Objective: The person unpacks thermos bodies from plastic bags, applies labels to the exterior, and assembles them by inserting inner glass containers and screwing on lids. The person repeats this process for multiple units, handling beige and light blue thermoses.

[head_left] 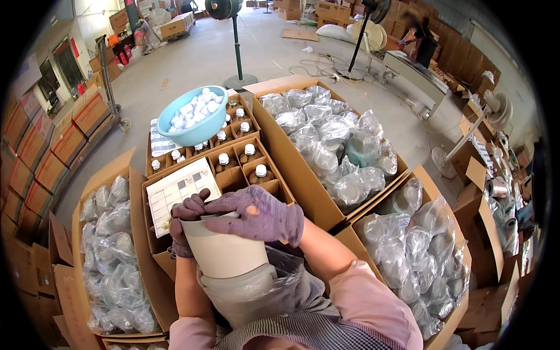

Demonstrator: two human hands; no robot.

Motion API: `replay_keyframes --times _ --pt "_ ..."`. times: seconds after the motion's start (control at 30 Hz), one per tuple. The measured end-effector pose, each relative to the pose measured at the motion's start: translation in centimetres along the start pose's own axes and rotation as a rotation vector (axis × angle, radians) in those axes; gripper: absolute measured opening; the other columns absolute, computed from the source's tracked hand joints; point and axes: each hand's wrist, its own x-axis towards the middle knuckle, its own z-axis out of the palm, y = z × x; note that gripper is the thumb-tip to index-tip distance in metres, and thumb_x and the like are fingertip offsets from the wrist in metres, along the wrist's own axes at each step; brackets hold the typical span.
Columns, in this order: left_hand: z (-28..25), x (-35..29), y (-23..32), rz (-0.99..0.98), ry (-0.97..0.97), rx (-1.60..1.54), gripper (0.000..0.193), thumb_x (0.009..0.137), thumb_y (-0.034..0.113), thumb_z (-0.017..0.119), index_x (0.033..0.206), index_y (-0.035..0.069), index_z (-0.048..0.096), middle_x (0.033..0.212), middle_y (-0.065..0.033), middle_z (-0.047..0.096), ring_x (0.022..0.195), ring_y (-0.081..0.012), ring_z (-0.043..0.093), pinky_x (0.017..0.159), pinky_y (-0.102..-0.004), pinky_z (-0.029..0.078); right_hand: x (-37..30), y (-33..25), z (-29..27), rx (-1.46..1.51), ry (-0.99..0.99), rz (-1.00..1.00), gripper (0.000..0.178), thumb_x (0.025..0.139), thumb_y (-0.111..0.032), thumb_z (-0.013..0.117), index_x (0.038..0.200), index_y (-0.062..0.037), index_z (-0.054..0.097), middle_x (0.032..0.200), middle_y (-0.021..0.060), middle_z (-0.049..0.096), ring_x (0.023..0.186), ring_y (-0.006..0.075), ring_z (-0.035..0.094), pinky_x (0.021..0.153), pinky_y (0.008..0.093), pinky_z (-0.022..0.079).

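Close to my body is a light grey, tapered, tube-like piece [227, 249], with another grey rim showing below it. A clear plastic bag [245, 300] wraps its lower part. My left hand [185, 220], in a purple-grey glove, grips the upper left side of the piece. My gloved right hand [256, 214] lies across its top rim, fingers bent over the edge and a worn patch on the glove's back. Just beyond my hands, a white printed sheet [175, 192] rests on a divided carton [280, 181] holding white-capped brown bottles [261, 174].
A light blue basin [189, 137] of white caps sits on a second carton of bottles. Open cartons of plastic-wrapped clear containers stand left [116, 251], right [414, 251] and ahead [332, 134]. Beyond are standing fans [236, 46], a long bench [417, 79] and another person [421, 44].
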Motion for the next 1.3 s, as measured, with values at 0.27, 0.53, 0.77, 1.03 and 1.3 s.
replay_keyframes --times 0.27,0.53,0.77,1.03,1.3 --pt "9.5 4.4 8.1 -0.275 -0.011 0.79 0.029 0.081 0.019 0.065 0.095 -0.005 0.072 0.099 -0.0163 0.07 0.096 -0.0304 0.065 0.098 -0.0404 0.046 -0.3 7.4 -0.9 0.637 -0.04 -0.167 0.048 0.077 -0.022 0.071 0.119 0.0 0.068 0.121 0.0178 0.067 0.119 0.0304 0.059 0.102 0.0368 0.045" --pt "3.4 3.2 6.0 -0.07 -0.259 0.527 0.059 0.094 0.046 0.049 0.083 -0.007 0.073 0.086 -0.0206 0.069 0.091 -0.0358 0.064 0.096 -0.048 0.046 -1.0 1.0 0.4 0.183 0.075 0.044 0.039 0.081 -0.026 0.071 0.111 -0.0013 0.071 0.112 0.0199 0.069 0.109 0.0344 0.063 0.095 0.0395 0.049" --pt "7.3 -5.4 4.5 -0.73 -0.007 0.015 0.056 0.1 0.038 0.055 0.145 0.006 0.045 0.14 -0.0116 0.054 0.131 -0.0249 0.049 0.115 -0.04 0.033 -1.9 -4.7 -7.2 0.077 -0.191 -0.181 0.031 0.084 -0.028 0.073 0.106 -0.0064 0.076 0.094 0.0095 0.074 0.097 0.0265 0.063 0.099 0.0385 0.043" --pt "11.4 -8.6 7.1 -0.333 -0.202 1.005 0.047 0.09 0.014 0.064 0.13 0.0 0.045 0.101 -0.0212 0.065 0.093 -0.0412 0.065 0.077 -0.0426 0.054 -5.9 -8.1 -7.5 -0.207 -0.259 -0.002 0.038 0.07 -0.024 0.086 0.098 -0.001 0.073 0.089 0.0114 0.072 0.082 0.0246 0.068 0.075 0.0341 0.052" --pt "10.0 -10.0 11.0 -0.622 0.131 0.52 0.044 0.099 0.009 0.054 0.142 0.002 0.046 0.135 -0.0123 0.056 0.124 -0.0227 0.056 0.101 -0.0314 0.047 -2.8 -2.8 -8.0 0.261 -0.447 -0.013 0.037 0.08 -0.01 0.081 0.114 0.0013 0.07 0.11 0.0091 0.071 0.1 0.0147 0.066 0.088 0.0286 0.054"
